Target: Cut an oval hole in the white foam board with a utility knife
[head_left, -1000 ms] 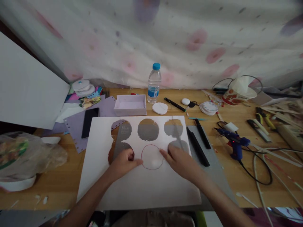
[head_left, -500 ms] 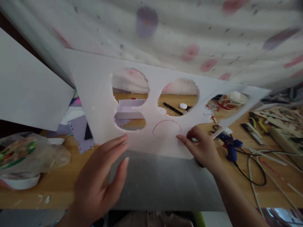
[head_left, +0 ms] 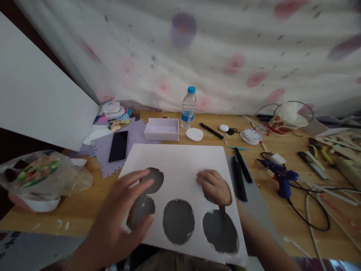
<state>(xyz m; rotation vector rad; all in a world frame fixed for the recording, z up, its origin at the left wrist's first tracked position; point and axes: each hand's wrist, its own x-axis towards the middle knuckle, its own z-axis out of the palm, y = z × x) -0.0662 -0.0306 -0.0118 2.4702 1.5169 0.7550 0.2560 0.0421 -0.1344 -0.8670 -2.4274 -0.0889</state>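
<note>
The white foam board with round cut-outs (head_left: 180, 165) now lies flipped on the tabletop (head_left: 84, 203), holes nearest. The blurred left hand (head_left: 121, 222) hovers spread, grip released; right hand (head_left: 216, 187) presses it, fingers curled, holding nothing.

We see a matt white foam board sheet (head_left: 180, 165) with rough-edged round holes, on a smooth light wooden desk (head_left: 84, 203).

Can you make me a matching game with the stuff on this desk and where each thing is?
Things:
1. glue gun
2. phone
3. water bottle
4. white sheet

Places:
A. on the purple paper
B. under both hands
C. at the back, by the curtain
D. right of the sheet, with a black cord

Pairs: 1-D, 2-A, 3-C, 4-B
</note>
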